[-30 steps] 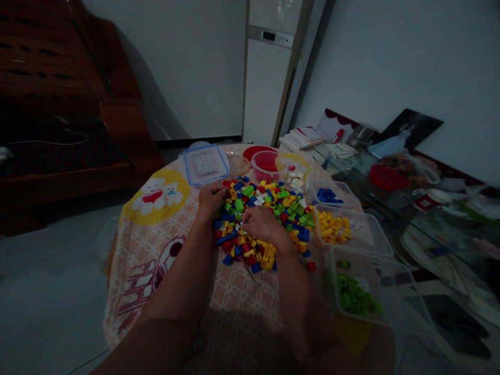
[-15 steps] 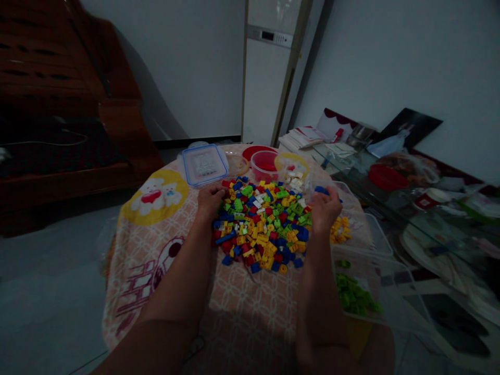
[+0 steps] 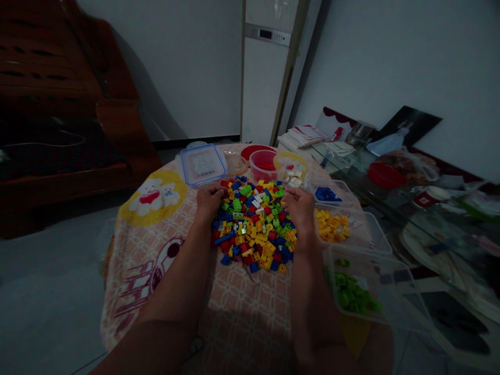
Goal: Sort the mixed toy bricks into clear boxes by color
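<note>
Brick pile [image 3: 255,224] is bracketed by left hand [image 3: 209,200] and right hand [image 3: 300,207], cupped at its edges, seemingly corralling strays; grip contents cannot be told.

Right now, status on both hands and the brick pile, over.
Left hand at left edge of brick pile, right hand at right edge. Pile heaped between them. Yellow-brick tub beside right hand.

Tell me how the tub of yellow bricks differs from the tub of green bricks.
The yellow tub holds yellow bricks; the green tub holds green bricks. The yellow tub sits farther off, beside the right hand; the green tub lies nearer the person. Both are clear, lidless, right of the mixed pile.
</note>
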`<action>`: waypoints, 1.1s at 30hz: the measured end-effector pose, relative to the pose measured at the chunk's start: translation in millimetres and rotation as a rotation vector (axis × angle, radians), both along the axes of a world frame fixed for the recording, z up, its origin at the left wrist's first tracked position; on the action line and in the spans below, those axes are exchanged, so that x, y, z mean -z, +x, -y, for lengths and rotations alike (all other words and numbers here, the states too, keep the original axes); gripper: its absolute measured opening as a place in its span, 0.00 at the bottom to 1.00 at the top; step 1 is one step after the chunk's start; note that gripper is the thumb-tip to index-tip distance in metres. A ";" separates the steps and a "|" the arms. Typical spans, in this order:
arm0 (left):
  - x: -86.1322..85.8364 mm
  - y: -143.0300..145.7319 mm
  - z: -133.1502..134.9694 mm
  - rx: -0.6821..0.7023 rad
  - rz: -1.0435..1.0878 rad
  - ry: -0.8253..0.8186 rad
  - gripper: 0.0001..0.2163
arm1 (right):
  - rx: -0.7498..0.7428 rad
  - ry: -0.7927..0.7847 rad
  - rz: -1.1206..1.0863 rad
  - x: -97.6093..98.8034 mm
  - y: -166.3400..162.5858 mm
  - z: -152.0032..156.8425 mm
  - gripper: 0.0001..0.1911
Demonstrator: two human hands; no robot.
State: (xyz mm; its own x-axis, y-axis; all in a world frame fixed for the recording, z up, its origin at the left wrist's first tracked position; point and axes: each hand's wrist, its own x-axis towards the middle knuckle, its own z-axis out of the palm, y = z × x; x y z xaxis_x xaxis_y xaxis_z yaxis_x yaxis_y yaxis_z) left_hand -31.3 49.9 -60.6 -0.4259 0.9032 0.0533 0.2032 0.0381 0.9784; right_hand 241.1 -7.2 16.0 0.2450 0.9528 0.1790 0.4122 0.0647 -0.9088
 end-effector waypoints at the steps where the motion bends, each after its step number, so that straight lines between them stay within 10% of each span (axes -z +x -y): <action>1: -0.6 2.2 0.5 -0.009 -0.007 0.001 0.10 | -0.044 -0.007 0.027 -1.1 -7.0 1.5 0.18; 13: -30.1 58.6 20.6 0.081 0.075 0.153 0.12 | -0.335 -0.005 0.325 -6.4 -50.8 12.4 0.13; 19: -46.8 38.1 22.8 0.036 0.125 0.185 0.14 | -0.518 -0.036 0.552 -12.2 -79.4 25.5 0.12; 26: -23.8 -8.7 14.1 -0.109 0.128 0.056 0.12 | -0.650 -0.060 0.765 -7.1 -101.3 35.2 0.17; 33: -4.0 0.2 4.4 0.047 0.057 0.029 0.08 | -0.634 -0.136 0.983 5.0 -115.8 38.4 0.17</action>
